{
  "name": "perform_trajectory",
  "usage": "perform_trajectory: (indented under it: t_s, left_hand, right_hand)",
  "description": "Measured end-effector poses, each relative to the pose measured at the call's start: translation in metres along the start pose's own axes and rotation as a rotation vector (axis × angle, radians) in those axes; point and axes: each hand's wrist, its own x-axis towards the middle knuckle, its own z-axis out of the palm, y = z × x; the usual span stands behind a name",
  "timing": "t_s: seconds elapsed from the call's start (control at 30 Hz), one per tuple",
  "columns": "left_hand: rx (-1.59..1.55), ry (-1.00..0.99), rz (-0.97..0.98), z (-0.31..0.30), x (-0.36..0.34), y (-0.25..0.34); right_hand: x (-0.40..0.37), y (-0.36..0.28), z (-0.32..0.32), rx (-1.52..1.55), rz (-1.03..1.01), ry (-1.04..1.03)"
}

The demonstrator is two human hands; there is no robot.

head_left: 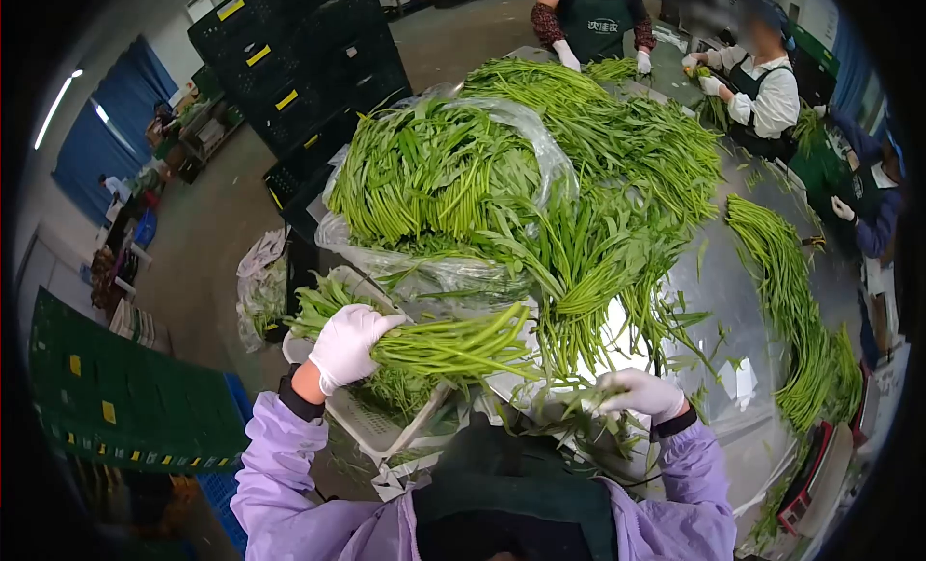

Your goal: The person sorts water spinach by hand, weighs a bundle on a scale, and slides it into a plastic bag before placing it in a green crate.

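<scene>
Stems [453, 344]: bunch clenched in left hand [345, 347]; right hand [641, 392] half-curled on loose stalks [577, 407]. Bunching, likely; next needs firmer pinch.

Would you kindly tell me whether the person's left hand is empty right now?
No, the left hand is wrapped around a bundle of green stems, with the gloved fingers curled over it.

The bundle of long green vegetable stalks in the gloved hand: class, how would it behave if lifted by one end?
Probably fairly stiff: the bundle of long green stalks juts sideways from the white-gloved left hand with little droop. Likely light, since one hand carries it. Stalks may slip out: no tie shows.
</scene>
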Motion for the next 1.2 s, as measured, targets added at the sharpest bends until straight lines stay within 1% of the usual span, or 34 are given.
perform_trajectory:
  t_s: [0.03, 0.07, 0.13, 0.17, 0.2, 0.27, 0.33, 0.37, 0.4, 0.47, 0.5, 0.53, 0.6, 0.63, 0.67, 0.7, 0.73, 0.77, 0.8, 0.87, 0.9, 0.93, 1.0, 1.03, 1.07, 1.2]
  left_hand:
    - [-0.088, -0.021, -0.073, 0.001, 0.002, 0.004]
    - [-0.176, -0.047, -0.142, 0.002, 0.004, 0.008]
    - [-0.225, -0.041, -0.139, 0.008, 0.008, 0.013]
    - [-0.336, -0.085, -0.231, 0.010, 0.009, 0.018]
    - [-0.446, -0.133, -0.323, 0.012, 0.011, 0.022]
    - [-0.428, -0.166, -0.320, 0.016, 0.010, 0.026]
    - [-0.395, -0.204, -0.341, 0.019, 0.010, 0.029]
    - [-0.409, -0.189, -0.325, 0.021, 0.011, 0.032]
    - [-0.392, -0.207, -0.339, 0.021, 0.012, 0.035]
    - [-0.384, -0.157, -0.315, 0.028, 0.010, 0.039]
    - [-0.348, -0.176, -0.316, 0.028, 0.010, 0.042]
    - [-0.345, -0.178, -0.309, 0.029, 0.010, 0.042]
    - [-0.365, -0.220, -0.263, 0.035, 0.005, 0.038]
    - [-0.399, -0.259, -0.279, 0.038, 0.001, 0.034]
    - [-0.396, -0.257, -0.283, 0.041, -0.004, 0.030]
    - [-0.416, -0.244, -0.263, 0.046, -0.009, 0.027]
    - [-0.438, -0.231, -0.243, 0.049, -0.012, 0.025]
    - [-0.441, -0.142, -0.196, 0.053, -0.016, 0.026]
    - [-0.444, -0.143, -0.200, 0.050, -0.014, 0.029]
    - [-0.221, -0.075, -0.083, 0.036, -0.011, 0.038]
    - [-0.141, -0.085, -0.049, 0.031, -0.010, 0.040]
    - [-0.145, -0.086, -0.051, 0.030, -0.008, 0.041]
    - [-0.020, -0.125, 0.045, 0.028, -0.005, 0.043]
    - [0.000, -0.130, 0.056, 0.032, -0.005, 0.043]
    - [0.002, -0.130, 0.058, 0.033, -0.004, 0.045]
    - [-0.024, -0.123, 0.060, 0.036, -0.004, 0.046]
  right_hand:
    - [-0.004, -0.002, 0.006, 0.271, 0.023, 0.199]
    - [-0.005, -0.006, 0.008, 0.274, -0.026, 0.262]
    - [0.016, 0.001, 0.025, 0.502, -0.189, 0.436]
    - [0.026, -0.003, 0.036, 0.628, -0.220, 0.500]
    - [0.043, 0.003, 0.043, 0.600, -0.319, 0.550]
    - [0.062, -0.003, 0.060, 0.798, -0.307, 0.584]
    - [0.072, -0.016, 0.072, 0.707, -0.274, 0.725]
    - [0.078, -0.019, 0.076, 0.690, -0.303, 0.768]
    - [0.088, -0.017, 0.081, 0.767, -0.336, 0.773]
    - [0.094, -0.019, 0.077, 0.694, -0.291, 0.551]
    - [0.100, -0.020, 0.081, 0.814, -0.317, 0.434]
    - [0.104, -0.025, 0.086, 0.881, -0.272, 0.418]
    - [0.108, -0.028, 0.082, 0.810, -0.214, 0.349]
    - [0.102, -0.031, 0.079, 0.775, -0.199, 0.327]
    - [0.092, -0.035, 0.076, 0.741, -0.183, 0.302]
    - [0.084, -0.028, 0.070, 0.803, -0.278, 0.259]
    - [0.080, -0.015, 0.069, 0.951, -0.462, 0.318]
    - [0.073, -0.003, 0.061, 0.989, -0.609, 0.318]
    - [0.068, -0.006, 0.053, 1.024, -0.755, 0.318]
    - [0.049, -0.047, 0.036, 0.640, -0.378, 0.564]
    - [0.057, -0.042, 0.030, 0.349, -0.284, 0.640]
    - [0.067, -0.040, 0.023, -0.231, -0.573, 0.676]
    - [0.075, -0.049, 0.033, -0.494, -0.638, 0.630]
    - [0.076, -0.046, 0.037, -0.611, -0.459, 0.550]
    - [0.078, -0.048, 0.037, -0.746, -0.352, 0.435]
    - [0.090, -0.035, 0.037, -0.761, -0.407, 0.457]
